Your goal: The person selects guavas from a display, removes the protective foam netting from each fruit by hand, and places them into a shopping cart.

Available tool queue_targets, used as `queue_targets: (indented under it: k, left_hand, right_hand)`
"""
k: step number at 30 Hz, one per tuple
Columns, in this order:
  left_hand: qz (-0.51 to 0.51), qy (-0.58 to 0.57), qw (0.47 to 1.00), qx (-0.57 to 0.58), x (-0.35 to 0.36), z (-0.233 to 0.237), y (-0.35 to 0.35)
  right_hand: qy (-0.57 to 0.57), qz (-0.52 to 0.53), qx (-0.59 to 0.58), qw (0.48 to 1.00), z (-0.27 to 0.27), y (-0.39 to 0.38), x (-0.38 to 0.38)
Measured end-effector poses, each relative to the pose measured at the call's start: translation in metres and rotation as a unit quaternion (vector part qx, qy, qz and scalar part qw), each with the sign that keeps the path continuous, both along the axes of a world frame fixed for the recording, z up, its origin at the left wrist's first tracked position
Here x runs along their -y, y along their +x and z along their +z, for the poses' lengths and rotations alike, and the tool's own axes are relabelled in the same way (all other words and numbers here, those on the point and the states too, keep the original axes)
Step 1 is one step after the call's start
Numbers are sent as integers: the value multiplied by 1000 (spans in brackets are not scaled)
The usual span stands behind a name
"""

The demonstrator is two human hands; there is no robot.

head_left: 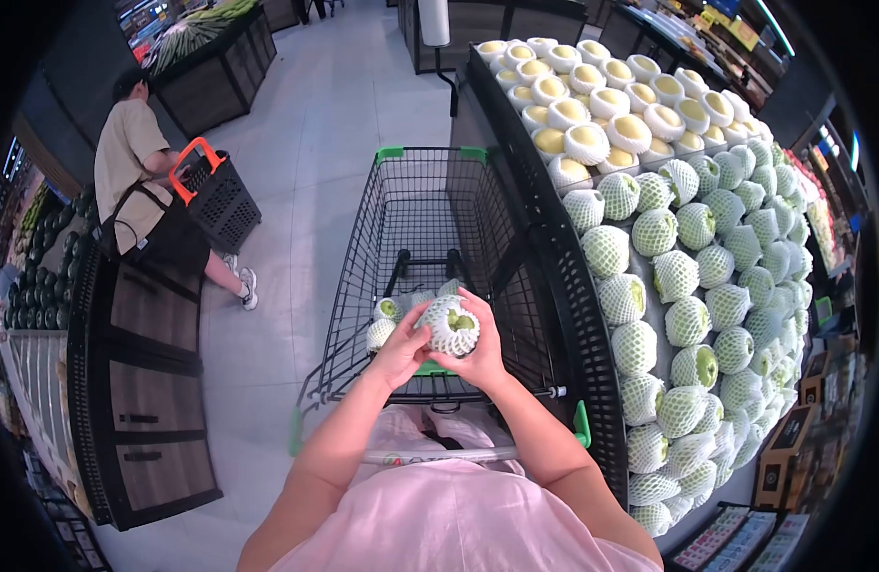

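Observation:
A round green fruit in a white foam net (454, 329) is held between both my hands over the near end of a shopping cart (420, 154). My left hand (403, 345) grips its left side, fingers closed around it. On the other side, my right hand (485, 345) wraps the fruit from the right. Beneath and beside my left hand, a few more foam-netted fruits (380, 336) sit in the cart, partly hidden by my hands. The cart handle (439, 456) lies close in front of my body, under my forearms.
To the right, a sloped display holds many netted green fruits (692, 315) and, farther back, yellow fruits in white foam (611, 100). A person (134, 162) with a black and orange basket (225, 202) stands at the left by a produce stand (153, 391). Grey floor (311, 114) runs ahead.

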State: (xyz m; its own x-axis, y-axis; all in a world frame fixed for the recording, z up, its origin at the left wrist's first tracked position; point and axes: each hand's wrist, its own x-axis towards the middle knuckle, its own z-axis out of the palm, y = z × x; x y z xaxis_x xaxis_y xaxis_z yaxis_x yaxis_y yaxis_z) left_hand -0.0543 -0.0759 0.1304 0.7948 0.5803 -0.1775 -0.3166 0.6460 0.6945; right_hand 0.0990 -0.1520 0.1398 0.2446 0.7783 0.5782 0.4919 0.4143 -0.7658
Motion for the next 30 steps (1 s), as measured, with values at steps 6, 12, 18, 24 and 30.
queue_targets:
  k: [6,12,18,24,30]
  left_hand:
    - [-60,11,998,0,0,14,0]
    - [-2,136,969,-207,-6,10,-3]
    - [58,113,971,-202,-10,1,-3]
    - [-36,39,988,-142,-4,12,-7]
    - [-75,69,987,-124,2,-2,-7]
  right_hand:
    - [-75,68,-412,906,8,4,3]
    - [-151,193,-832,498,-1,27,-1]
    - [-213,206,-821,489,-7,24,-4]
    - [-267,177,-515,795,-2,8,3]
    - [-254,40,-143,956,-16,4,7]
